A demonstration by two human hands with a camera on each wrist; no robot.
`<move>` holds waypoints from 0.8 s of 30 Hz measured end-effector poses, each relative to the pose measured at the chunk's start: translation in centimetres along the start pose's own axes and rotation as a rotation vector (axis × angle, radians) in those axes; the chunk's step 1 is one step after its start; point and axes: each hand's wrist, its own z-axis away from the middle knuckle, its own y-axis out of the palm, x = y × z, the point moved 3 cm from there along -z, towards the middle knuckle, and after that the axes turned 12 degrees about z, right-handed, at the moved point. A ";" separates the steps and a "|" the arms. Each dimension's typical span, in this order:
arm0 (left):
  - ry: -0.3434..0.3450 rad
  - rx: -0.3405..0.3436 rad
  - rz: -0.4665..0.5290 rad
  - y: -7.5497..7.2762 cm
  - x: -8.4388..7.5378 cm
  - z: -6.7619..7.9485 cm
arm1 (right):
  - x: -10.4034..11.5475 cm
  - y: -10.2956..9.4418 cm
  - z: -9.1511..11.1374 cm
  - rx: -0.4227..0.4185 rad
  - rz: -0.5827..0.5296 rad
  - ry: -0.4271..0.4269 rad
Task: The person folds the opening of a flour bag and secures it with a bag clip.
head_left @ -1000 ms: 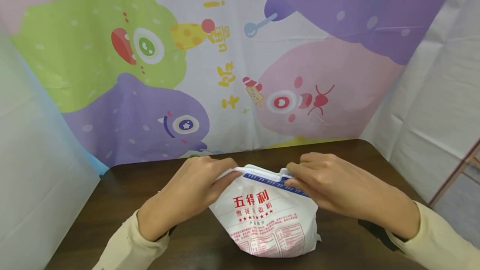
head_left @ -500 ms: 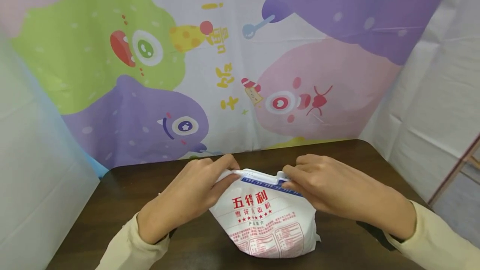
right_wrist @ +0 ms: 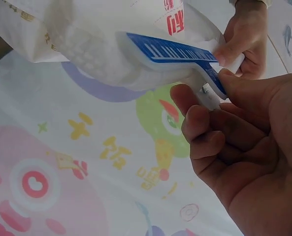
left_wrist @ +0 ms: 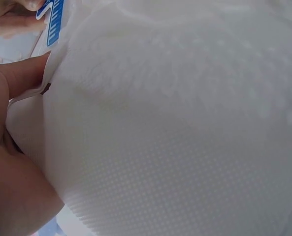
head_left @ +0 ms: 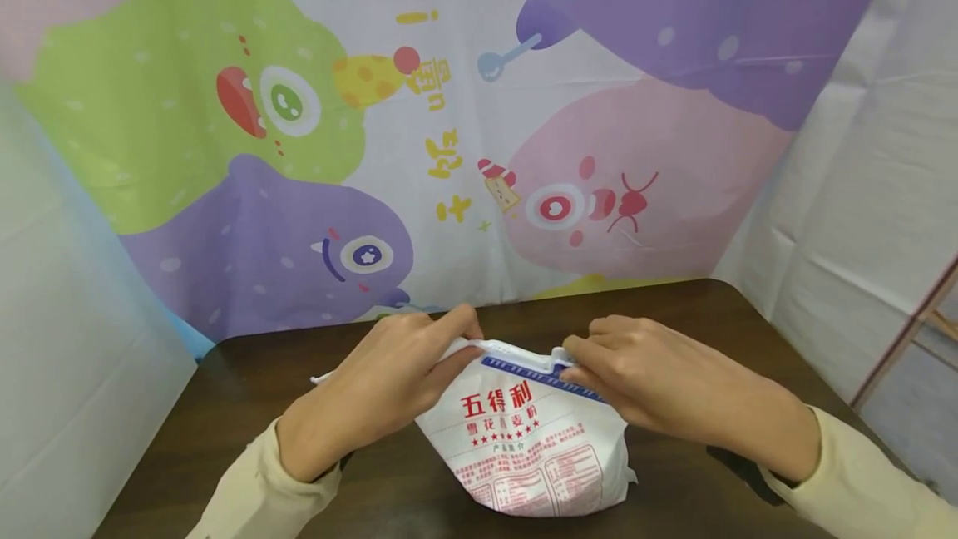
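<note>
A white flour bag [head_left: 524, 456] with red Chinese print stands on the dark table, its top folded over. Along that top runs a blue-and-white bag clip [head_left: 520, 370]. My left hand [head_left: 385, 389] pinches the bag's top edge between thumb and fingers, beside the clip's left part. At the other side, thumb and forefinger of my right hand [head_left: 644, 377] pinch the tab of the clip, as the right wrist view shows; the remaining fingers are curled loosely. White bag material [left_wrist: 175, 128] fills most of the left wrist view and hides part of the left fingers.
The dark wooden table [head_left: 247, 406] has rounded far corners. Behind it hangs a cartoon-printed curtain [head_left: 464, 148]. White cloth walls [head_left: 846, 190] close in both sides, and a wooden frame piece [head_left: 916, 331] leans at the right.
Both hands keep their pinch while the bag and clip shift slightly. A thin white end now shows to the left of my left hand. The head view has tilted a little.
</note>
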 end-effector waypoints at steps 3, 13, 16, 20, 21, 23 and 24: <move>-0.002 0.002 0.005 0.1 0.1 0.0 | -0.2 0.2 0.2 0.010 -0.021 0.020; -0.004 -0.013 0.012 0.3 0.4 0.0 | -1.1 1.2 0.7 0.005 -0.200 0.111; -0.007 -0.009 0.018 0.3 0.5 0.0 | -1.1 1.2 0.8 -0.011 -0.193 0.110; -0.013 -0.003 0.033 0.2 0.6 0.0 | -0.8 1.4 0.9 -0.050 -0.186 0.121; -0.016 0.000 0.039 0.2 0.6 0.0 | -0.7 1.5 0.9 -0.066 -0.187 0.126; -0.021 0.007 0.053 0.2 0.7 0.0 | -0.5 1.8 0.9 -0.096 -0.201 0.139; -0.025 0.010 0.059 0.2 0.7 0.0 | -0.5 2.0 1.0 -0.109 -0.209 0.146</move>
